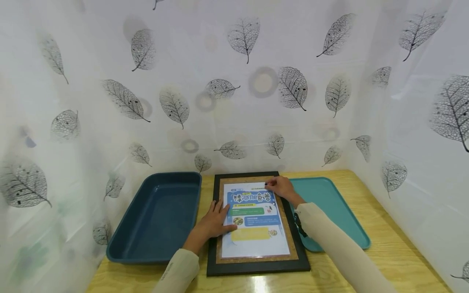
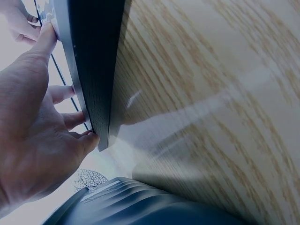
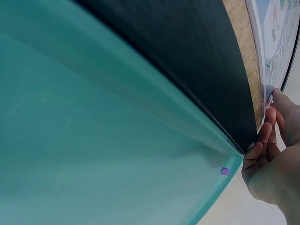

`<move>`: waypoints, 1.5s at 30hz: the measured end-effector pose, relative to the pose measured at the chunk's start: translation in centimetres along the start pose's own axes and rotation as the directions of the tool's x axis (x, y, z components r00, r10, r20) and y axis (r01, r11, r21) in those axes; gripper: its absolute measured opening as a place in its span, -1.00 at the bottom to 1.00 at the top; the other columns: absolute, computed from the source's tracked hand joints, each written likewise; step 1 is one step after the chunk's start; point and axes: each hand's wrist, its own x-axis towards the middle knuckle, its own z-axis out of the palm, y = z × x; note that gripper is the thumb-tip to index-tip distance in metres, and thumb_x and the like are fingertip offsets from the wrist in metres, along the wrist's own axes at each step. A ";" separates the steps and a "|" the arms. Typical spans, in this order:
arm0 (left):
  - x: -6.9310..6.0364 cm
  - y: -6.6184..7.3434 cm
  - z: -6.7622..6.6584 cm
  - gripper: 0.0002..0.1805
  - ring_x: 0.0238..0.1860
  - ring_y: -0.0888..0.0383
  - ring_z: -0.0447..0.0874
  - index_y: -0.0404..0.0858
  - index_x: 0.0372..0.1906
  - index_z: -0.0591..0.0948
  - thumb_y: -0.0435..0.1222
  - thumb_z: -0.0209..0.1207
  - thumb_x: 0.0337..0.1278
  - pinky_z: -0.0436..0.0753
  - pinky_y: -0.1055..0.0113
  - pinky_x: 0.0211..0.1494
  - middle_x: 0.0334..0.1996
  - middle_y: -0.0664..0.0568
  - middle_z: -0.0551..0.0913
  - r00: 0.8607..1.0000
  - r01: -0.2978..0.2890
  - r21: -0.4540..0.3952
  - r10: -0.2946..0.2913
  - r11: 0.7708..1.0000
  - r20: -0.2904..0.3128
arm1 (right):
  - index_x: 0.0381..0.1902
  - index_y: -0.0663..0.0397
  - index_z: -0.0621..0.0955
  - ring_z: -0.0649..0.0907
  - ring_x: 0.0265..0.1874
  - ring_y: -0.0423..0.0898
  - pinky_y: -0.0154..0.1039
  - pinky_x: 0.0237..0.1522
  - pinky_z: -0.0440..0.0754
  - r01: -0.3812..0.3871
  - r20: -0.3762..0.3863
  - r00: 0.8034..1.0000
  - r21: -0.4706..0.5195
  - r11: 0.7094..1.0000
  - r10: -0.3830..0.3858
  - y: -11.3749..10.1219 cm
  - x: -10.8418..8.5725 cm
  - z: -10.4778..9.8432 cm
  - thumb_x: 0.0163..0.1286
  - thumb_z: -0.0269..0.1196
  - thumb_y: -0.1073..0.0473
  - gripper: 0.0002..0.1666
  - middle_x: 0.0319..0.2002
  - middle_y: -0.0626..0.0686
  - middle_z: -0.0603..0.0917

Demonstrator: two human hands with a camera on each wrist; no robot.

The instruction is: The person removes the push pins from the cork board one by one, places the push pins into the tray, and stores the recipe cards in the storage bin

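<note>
A printed, glossy sheet [image 1: 256, 246] with blue and yellow blocks lies on a cork board [image 1: 264, 259] that has a black frame [image 1: 258, 267]. On the sheet's left edge and the frame rests my left hand [image 1: 211, 221], fingers spread, thumb on the paper. The left wrist view shows that hand [image 2: 37, 122] with fingertips against the frame's edge. At the sheet's top right corner my right hand [image 1: 283, 188] pinches a tiny pin between thumb and finger; its shape is mostly hidden. The right wrist view shows this hand [image 3: 276, 145] beside the frame's corner.
A deep dark blue tray [image 1: 154, 260] stands left of the board. To the right is a shallow teal tray [image 1: 329, 211], with a small purple piece [image 3: 225, 171] inside. A leaf-patterned curtain [image 1: 234, 118] surrounds the wooden table [image 1: 399, 252].
</note>
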 end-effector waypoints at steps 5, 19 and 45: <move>0.1 0.0 0.2 0.02 0.64 -0.35 -0.19 -0.20 0.66 0.17 0.27 0.22 0.32 0.18 -0.25 0.54 0.66 -0.27 -0.03 1.000 -0.008 -0.001 0.008 1.000 0.000 | -0.03 0.12 0.81 0.74 -0.26 -0.02 -0.02 -0.12 0.68 -0.006 -0.005 1.000 0.012 1.000 0.006 0.2 0.1 0.0 0.38 0.45 0.04 -0.67 -0.25 0.04 0.81; 0.0 -0.2 0.3 0.03 0.64 -0.36 -0.18 -0.22 0.65 0.18 0.28 0.22 0.31 0.21 -0.25 0.53 0.65 -0.28 -0.02 1.000 -0.024 0.003 0.024 1.000 -0.008 | -0.06 0.05 0.82 0.72 -0.27 -0.07 -0.04 -0.12 0.66 -0.049 0.000 0.999 0.056 0.997 0.049 0.5 0.4 0.3 0.37 0.45 0.03 -0.72 -0.22 0.02 0.80; 0.1 -0.3 0.3 0.02 0.64 -0.36 -0.19 -0.21 0.66 0.16 0.26 0.23 0.32 0.17 -0.25 0.55 0.66 -0.27 -0.03 1.000 -0.014 0.004 0.014 1.000 -0.008 | -0.16 0.05 0.80 0.68 -0.35 -0.10 -0.11 -0.21 0.58 -0.052 -0.025 0.998 0.073 0.996 0.054 0.1 0.0 0.4 0.38 0.45 0.06 -0.80 -0.31 -0.02 0.78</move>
